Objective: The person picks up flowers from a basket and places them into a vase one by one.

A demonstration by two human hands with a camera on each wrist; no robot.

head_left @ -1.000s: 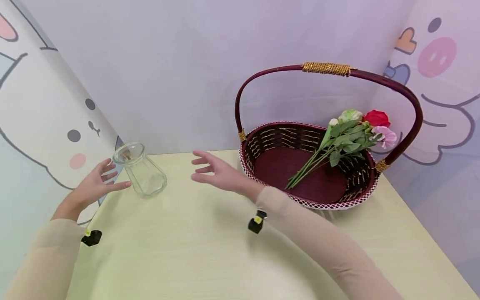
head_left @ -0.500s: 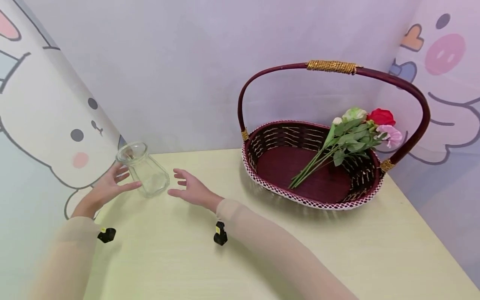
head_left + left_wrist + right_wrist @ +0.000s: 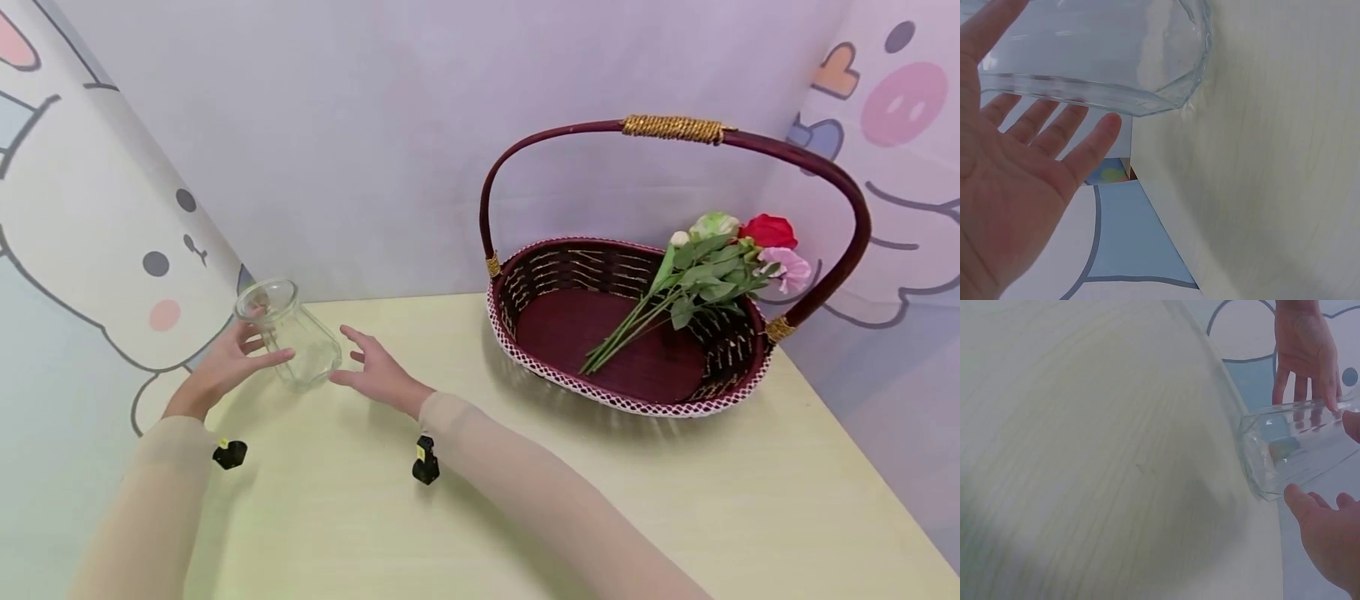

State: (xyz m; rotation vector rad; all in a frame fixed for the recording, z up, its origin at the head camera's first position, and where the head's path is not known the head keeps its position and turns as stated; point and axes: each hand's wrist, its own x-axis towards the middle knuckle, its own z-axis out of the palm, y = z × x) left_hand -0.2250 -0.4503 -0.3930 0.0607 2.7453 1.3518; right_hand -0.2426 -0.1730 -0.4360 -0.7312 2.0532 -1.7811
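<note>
A clear glass vase (image 3: 303, 346) with a wide round rim stands upright near the table's back left corner. My left hand (image 3: 228, 362) is at its left side, thumb in front and fingers reaching behind. In the left wrist view those fingers (image 3: 1091, 150) are nearly straight along the glass (image 3: 1097, 44); whether they press on it, I cannot tell. On the other side, my right hand (image 3: 382, 375) faces the vase with fingers spread. The right wrist view has its fingertips (image 3: 1293, 492) at the lower part of the vase (image 3: 1260, 456), touching or very close.
A dark red woven basket (image 3: 600, 396) with a tall arched handle (image 3: 810, 162) stands at the back right. Inside lie artificial flowers (image 3: 705, 287), red, pink and pale green, stems toward the front. A grey-white backdrop (image 3: 375, 150) rises behind the pale table (image 3: 345, 517).
My right hand has moved left from beside the basket to the vase. My left hand has shifted right, closer around the vase. The vase and basket stay put; the view has shifted slightly.
</note>
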